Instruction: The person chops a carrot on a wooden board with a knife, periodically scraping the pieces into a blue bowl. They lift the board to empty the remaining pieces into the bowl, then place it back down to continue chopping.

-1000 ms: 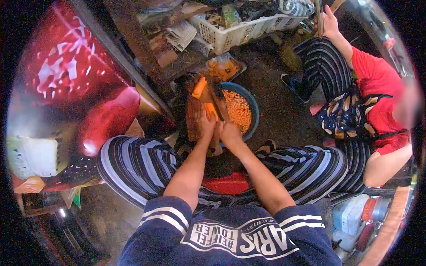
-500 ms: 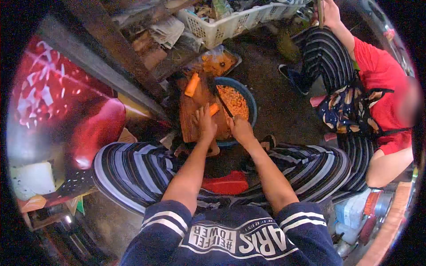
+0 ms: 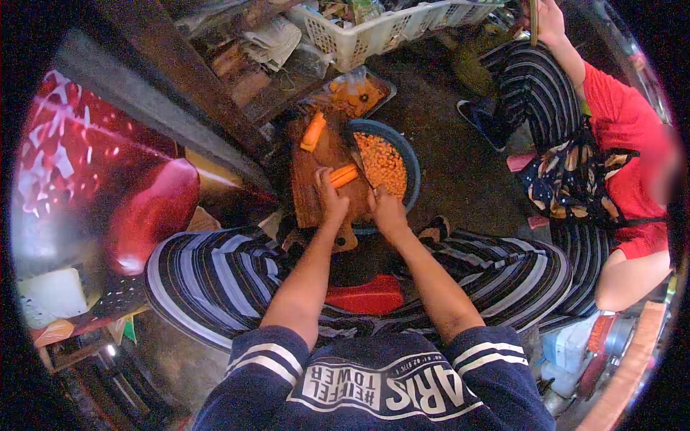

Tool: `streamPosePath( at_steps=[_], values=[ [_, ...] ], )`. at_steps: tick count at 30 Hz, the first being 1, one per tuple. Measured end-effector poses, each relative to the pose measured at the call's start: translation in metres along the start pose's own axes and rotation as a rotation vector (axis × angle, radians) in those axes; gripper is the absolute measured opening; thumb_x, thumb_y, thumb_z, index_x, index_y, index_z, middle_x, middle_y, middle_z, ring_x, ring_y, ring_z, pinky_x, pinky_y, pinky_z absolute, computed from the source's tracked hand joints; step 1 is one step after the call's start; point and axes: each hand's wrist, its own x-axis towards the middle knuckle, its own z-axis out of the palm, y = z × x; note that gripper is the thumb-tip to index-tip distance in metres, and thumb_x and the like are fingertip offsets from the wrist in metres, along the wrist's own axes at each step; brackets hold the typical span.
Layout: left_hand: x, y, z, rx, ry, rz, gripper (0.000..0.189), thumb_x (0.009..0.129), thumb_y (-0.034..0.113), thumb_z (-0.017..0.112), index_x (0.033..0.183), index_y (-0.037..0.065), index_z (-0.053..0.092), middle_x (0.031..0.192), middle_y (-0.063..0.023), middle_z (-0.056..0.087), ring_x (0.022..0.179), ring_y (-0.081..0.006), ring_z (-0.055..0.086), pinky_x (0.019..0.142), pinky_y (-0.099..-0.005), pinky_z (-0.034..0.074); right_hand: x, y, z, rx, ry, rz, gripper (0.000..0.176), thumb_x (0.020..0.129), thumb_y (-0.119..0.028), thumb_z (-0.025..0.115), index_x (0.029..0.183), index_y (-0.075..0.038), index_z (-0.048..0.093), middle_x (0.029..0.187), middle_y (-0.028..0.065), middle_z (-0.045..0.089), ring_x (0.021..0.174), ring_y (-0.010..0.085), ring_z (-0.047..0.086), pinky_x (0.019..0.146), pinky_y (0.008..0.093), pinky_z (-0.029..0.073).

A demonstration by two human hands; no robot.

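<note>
My left hand [image 3: 332, 199] is closed round the near end of a bundle of orange carrot sticks [image 3: 343, 176] on a brown wooden board [image 3: 309, 205]. In my right hand [image 3: 388, 212] is the handle of a knife [image 3: 359, 159], its dark blade pointing away from me along the board's right edge. Another group of orange carrot pieces [image 3: 313, 132] lies farther up the board. Just right of the board, partly under it, a blue basin [image 3: 415, 172] holds many small orange cubes [image 3: 381, 158].
Beyond the board is a tray [image 3: 388, 92] with orange pieces. A white plastic basket [image 3: 352, 44] stands at the top. A co-worker in red [image 3: 618, 108] sits at the right. Wooden beams [image 3: 194, 79] slant down on the left.
The knife blade has shifted slightly left, and my left fingers have drawn back, showing more of the carrot sticks. The co-worker's raised hand has moved slightly right.
</note>
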Motion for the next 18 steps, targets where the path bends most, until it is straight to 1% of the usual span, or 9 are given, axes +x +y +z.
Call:
streamPosePath(
  at_steps=[2, 4, 6, 7, 9, 10, 12, 15, 18],
  values=[
    [0.0, 0.005, -0.007, 0.028, -0.017, 0.034, 0.052, 0.057, -0.007, 0.054, 0.108, 0.0, 0.044, 0.113, -0.0178, 0.04, 0.112, -0.0379, 0.036, 0.098, -0.0423, 0.027, 0.0, 0.001, 0.001, 0.019, -0.021, 0.03, 0.03, 0.086, -0.029, 0.047, 0.083, 0.001, 0.051, 0.063, 0.0242, 0.057, 0.063, 0.0397, 0.059, 0.056, 0.0466, 0.048],
    [0.001, 0.011, -0.014, 0.051, -0.039, 0.072, 0.051, 0.059, -0.006, 0.057, 0.109, 0.0, 0.045, 0.115, -0.0177, 0.039, 0.115, -0.038, 0.034, 0.098, -0.0426, 0.027, 0.0, 0.001, 0.0, -0.004, 0.101, -0.087, 0.03, 0.086, -0.028, 0.048, 0.084, 0.001, 0.049, 0.063, 0.0246, 0.057, 0.062, 0.0403, 0.058, 0.056, 0.047, 0.048],
    [-0.001, 0.016, -0.025, 0.209, -0.124, 0.067, 0.051, 0.066, -0.002, 0.058, 0.115, 0.001, 0.045, 0.119, -0.0174, 0.04, 0.117, -0.037, 0.034, 0.099, -0.0423, 0.027, -0.001, -0.004, -0.006, 0.016, 0.048, -0.046, 0.029, 0.086, -0.028, 0.048, 0.085, 0.001, 0.049, 0.064, 0.0249, 0.057, 0.063, 0.0405, 0.058, 0.056, 0.0474, 0.048],
    [-0.002, 0.015, -0.027, 0.21, -0.122, 0.067, 0.051, 0.066, -0.002, 0.058, 0.115, 0.001, 0.045, 0.119, -0.0174, 0.04, 0.117, -0.037, 0.034, 0.099, -0.0423, 0.027, -0.001, -0.007, -0.009, 0.037, -0.004, -0.008, 0.029, 0.086, -0.028, 0.048, 0.086, 0.001, 0.048, 0.064, 0.0252, 0.057, 0.063, 0.0407, 0.058, 0.056, 0.0478, 0.048],
    [-0.004, 0.012, -0.03, 0.138, -0.101, 0.056, 0.044, 0.072, -0.001, 0.055, 0.116, 0.002, 0.049, 0.121, -0.0166, 0.045, 0.115, -0.0345, 0.04, 0.097, -0.0396, 0.032, -0.003, -0.012, -0.012, 0.03, -0.018, -0.01, 0.029, 0.086, -0.028, 0.048, 0.085, 0.001, 0.049, 0.065, 0.0253, 0.057, 0.064, 0.0407, 0.059, 0.056, 0.0482, 0.048],
    [-0.006, 0.004, -0.029, 0.14, -0.098, 0.055, 0.044, 0.072, -0.001, 0.055, 0.116, 0.002, 0.049, 0.121, -0.0166, 0.045, 0.115, -0.0345, 0.04, 0.097, -0.0396, 0.032, -0.003, -0.013, -0.011, 0.023, -0.029, -0.01, 0.029, 0.086, -0.028, 0.048, 0.084, 0.001, 0.049, 0.065, 0.0253, 0.057, 0.064, 0.0406, 0.059, 0.056, 0.0486, 0.048],
    [-0.008, -0.01, -0.027, 0.063, -0.086, 0.055, 0.037, 0.076, -0.003, 0.051, 0.113, 0.002, 0.053, 0.119, -0.016, 0.05, 0.111, -0.0322, 0.046, 0.094, -0.0363, 0.036, -0.003, -0.013, -0.009, 0.015, -0.035, -0.014, 0.029, 0.086, -0.028, 0.048, 0.082, 0.001, 0.05, 0.064, 0.0254, 0.057, 0.064, 0.0407, 0.059, 0.056, 0.0488, 0.048],
    [-0.006, 0.004, -0.032, 0.058, -0.096, -0.013, 0.031, 0.078, -0.002, 0.05, 0.108, 0.002, 0.057, 0.114, -0.0154, 0.054, 0.108, -0.0309, 0.049, 0.093, -0.0351, 0.038, -0.003, -0.016, -0.012, -0.016, -0.044, -0.019, 0.029, 0.086, -0.028, 0.048, 0.08, 0.001, 0.05, 0.064, 0.0251, 0.057, 0.064, 0.0407, 0.059, 0.057, 0.049, 0.048],
    [-0.006, -0.001, -0.033, 0.059, -0.117, -0.034, 0.031, 0.078, -0.002, 0.049, 0.108, 0.002, 0.057, 0.112, -0.0158, 0.055, 0.108, -0.0309, 0.05, 0.093, -0.0352, 0.037, -0.004, -0.018, -0.006, -0.034, -0.03, -0.028, 0.029, 0.086, -0.027, 0.047, 0.08, 0.001, 0.051, 0.063, 0.0242, 0.057, 0.063, 0.0402, 0.059, 0.057, 0.0483, 0.048]
  ],
)
